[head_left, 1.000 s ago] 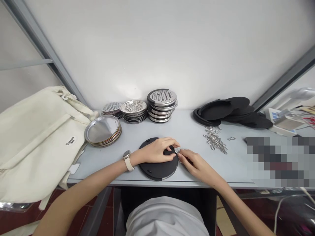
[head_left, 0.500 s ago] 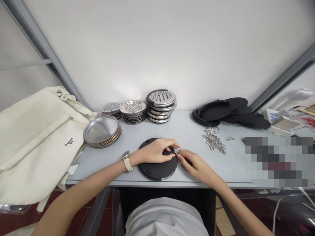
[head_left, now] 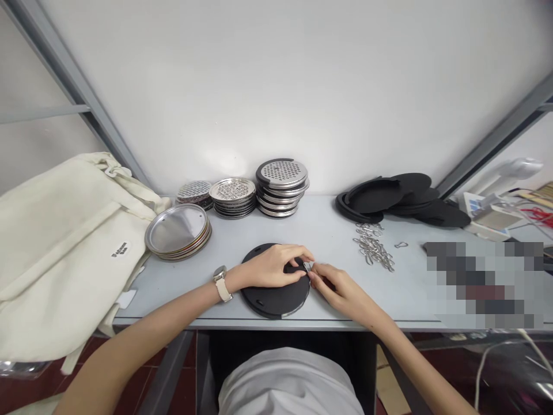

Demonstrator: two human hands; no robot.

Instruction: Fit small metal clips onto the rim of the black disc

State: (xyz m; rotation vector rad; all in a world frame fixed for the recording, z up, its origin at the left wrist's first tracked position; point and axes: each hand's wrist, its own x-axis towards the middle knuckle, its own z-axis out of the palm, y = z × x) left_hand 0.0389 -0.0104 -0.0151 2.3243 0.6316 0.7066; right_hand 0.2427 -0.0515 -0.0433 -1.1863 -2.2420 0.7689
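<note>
A round black disc [head_left: 273, 294] lies on the grey table [head_left: 328, 230] near its front edge. My left hand [head_left: 272, 266] rests on top of the disc, fingers curled, pressing it at its right rim. My right hand [head_left: 334, 285] sits just right of the disc, its fingers pinched on a small metal clip [head_left: 307, 266] at the disc's edge. Both sets of fingertips meet at that clip.
Stacks of perforated metal discs [head_left: 281, 185] and plain metal plates [head_left: 177, 230] stand at the back left. A pile of black discs [head_left: 397, 199] lies back right, with a heap of metal clips [head_left: 374, 245] in front. A cream bag [head_left: 60, 248] is on the left.
Almost nothing: both hands stay at the disc's right rim with only slight finger movement; the view has shifted a little.
</note>
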